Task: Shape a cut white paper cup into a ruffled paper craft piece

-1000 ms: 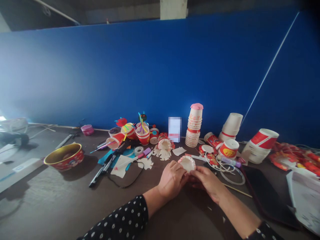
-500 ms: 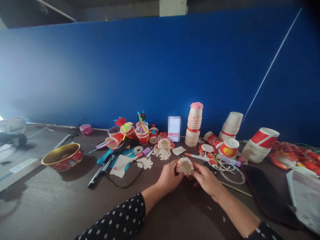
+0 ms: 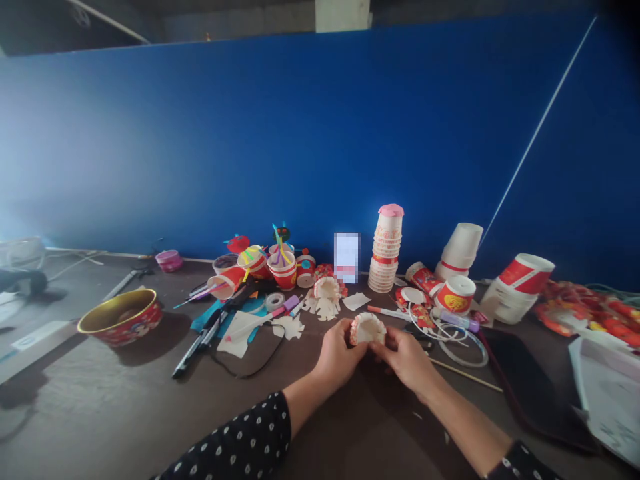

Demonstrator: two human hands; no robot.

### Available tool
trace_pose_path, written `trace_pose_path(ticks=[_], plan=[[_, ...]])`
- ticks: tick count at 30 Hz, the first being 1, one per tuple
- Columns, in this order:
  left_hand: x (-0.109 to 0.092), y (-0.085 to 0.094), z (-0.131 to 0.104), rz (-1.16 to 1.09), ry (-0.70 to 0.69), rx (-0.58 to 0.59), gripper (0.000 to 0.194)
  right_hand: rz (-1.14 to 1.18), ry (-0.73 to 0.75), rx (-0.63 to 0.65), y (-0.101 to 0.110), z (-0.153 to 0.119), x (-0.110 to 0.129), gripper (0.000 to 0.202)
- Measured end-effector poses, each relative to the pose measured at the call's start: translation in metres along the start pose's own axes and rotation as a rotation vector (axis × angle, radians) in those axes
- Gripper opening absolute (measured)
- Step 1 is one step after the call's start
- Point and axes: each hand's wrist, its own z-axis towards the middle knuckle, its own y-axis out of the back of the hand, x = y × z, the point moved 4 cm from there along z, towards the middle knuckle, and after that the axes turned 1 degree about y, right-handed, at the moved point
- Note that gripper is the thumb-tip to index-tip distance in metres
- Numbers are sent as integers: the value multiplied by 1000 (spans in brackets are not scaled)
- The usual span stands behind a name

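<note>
A cut paper cup (image 3: pixel 369 329), white inside with a notched, red-patterned rim, is held between both hands above the table. My left hand (image 3: pixel 336 353) is closed on its left side, thumb at the near edge. My right hand (image 3: pixel 403 357) pinches the near right part; some of its fingertips are hidden behind the cup and hand. Just beyond lies a similar cut cup with its strips spread out (image 3: pixel 326 297). A white paper cutout (image 3: pixel 289 327) rests to the left of the hands, and an orange-and-white marker (image 3: pixel 387 311) lies behind them.
A tall stack of paper cups (image 3: pixel 385 257) stands at the back. Red-and-gold bowl (image 3: pixel 125 323) sits at left. Decorated cups (image 3: pixel 283 270), tape roll (image 3: pixel 275 301) and a black-and-silver rod (image 3: pixel 200 343) lie left of centre. On the right are a dark flat tray (image 3: pixel 535 387) and a thin stick (image 3: pixel 467 375).
The cut cup has tilted and turned slightly in the hands, and the right fingers have shifted left along its near edge. The whole view has moved a little.
</note>
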Motion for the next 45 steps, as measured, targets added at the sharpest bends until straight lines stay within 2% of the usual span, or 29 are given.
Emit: trace_pose_path(ticks=[6, 13, 19, 24, 29, 36, 45], plan=[[-4, 2, -1, 81, -25, -16, 31, -33, 5, -32, 0, 2, -2, 28], [-9, 1, -3, 187, -48, -18, 33, -169, 33, -78, 2, -1, 3, 22], [-6, 3, -1, 143, -56, -46, 32, -176, 98, -94, 2, -3, 7, 34], [-2, 7, 1, 145, -30, -113, 31, -158, 120, -83, 2, -2, 4, 33], [-1, 4, 0, 141, -69, -88, 30, -176, 125, -114, 2, -3, 6, 32], [-2, 3, 0, 182, -88, -56, 30, -269, 133, -154, 2, -5, 12, 18], [-2, 2, -1, 202, -74, -48, 35, -403, 140, -153, 2, -8, 20, 21]])
